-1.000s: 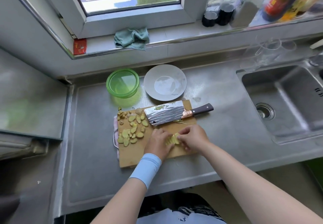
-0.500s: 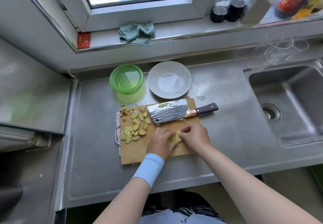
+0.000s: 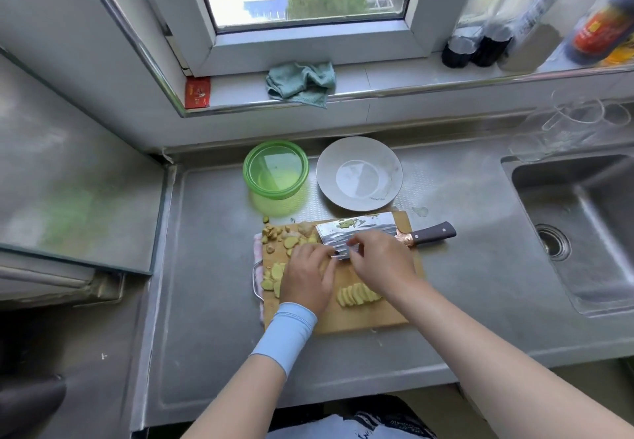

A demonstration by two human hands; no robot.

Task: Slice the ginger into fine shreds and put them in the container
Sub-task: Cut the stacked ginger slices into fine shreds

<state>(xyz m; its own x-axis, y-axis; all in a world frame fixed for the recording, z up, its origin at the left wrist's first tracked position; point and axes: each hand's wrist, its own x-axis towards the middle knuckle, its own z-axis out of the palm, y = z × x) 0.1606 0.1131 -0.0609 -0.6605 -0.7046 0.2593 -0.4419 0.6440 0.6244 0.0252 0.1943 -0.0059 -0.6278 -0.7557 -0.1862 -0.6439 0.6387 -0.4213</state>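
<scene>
Counter (image 3: 206, 301), board (image 3: 360, 322) near front edge; left hand (image 3: 307, 277) flat over ginger (image 3: 272, 272), right hand (image 3: 380, 260) at cleaver (image 3: 363, 227), grip unclear.

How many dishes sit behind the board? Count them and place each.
2: a green container behind the board's left end, and a grey plate to its right, behind the knife. None seems hidden.

Grey plate (image 3: 359, 172) on steel bench (image 3: 212, 301), sink (image 3: 583, 219) at right. Windowsill: crumpled teal cloth (image 3: 302, 83), red packet (image 3: 197, 93), dark bottles (image 3: 492, 49).
</scene>
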